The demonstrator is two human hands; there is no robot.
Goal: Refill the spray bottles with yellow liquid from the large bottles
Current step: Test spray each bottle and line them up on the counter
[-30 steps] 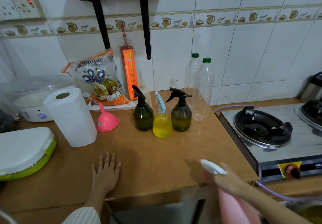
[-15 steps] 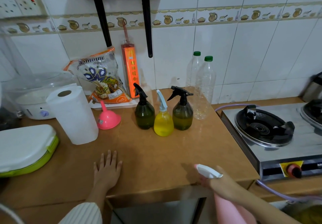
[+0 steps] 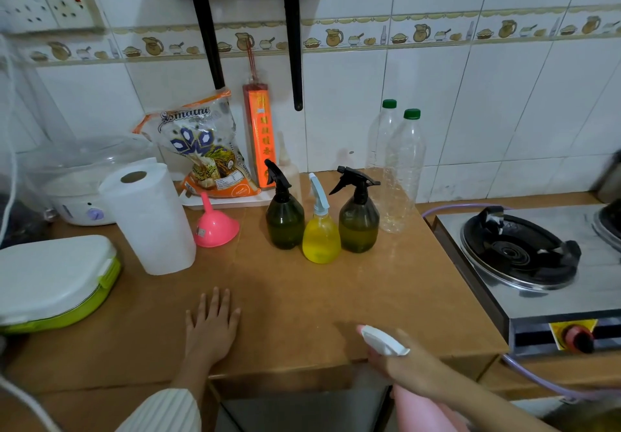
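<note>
Pink spray bottle [image 3: 423,408] being lifted by right hand [image 3: 408,362], fingers wrapped around neck under white trigger head [image 3: 383,344]; keeping upright, setting beside funnel [image 3: 215,226]. Left hand [image 3: 211,324] resting flat, fingers spread, steadying on counter [image 3: 302,297].

A pink funnel [image 3: 215,226] sits by two dark green spray bottles [image 3: 285,221] flanking a yellow one [image 3: 321,241], green-capped clear bottles [image 3: 401,176], and white wall tiles [image 3: 470,102] with a jug-patterned border.
</note>
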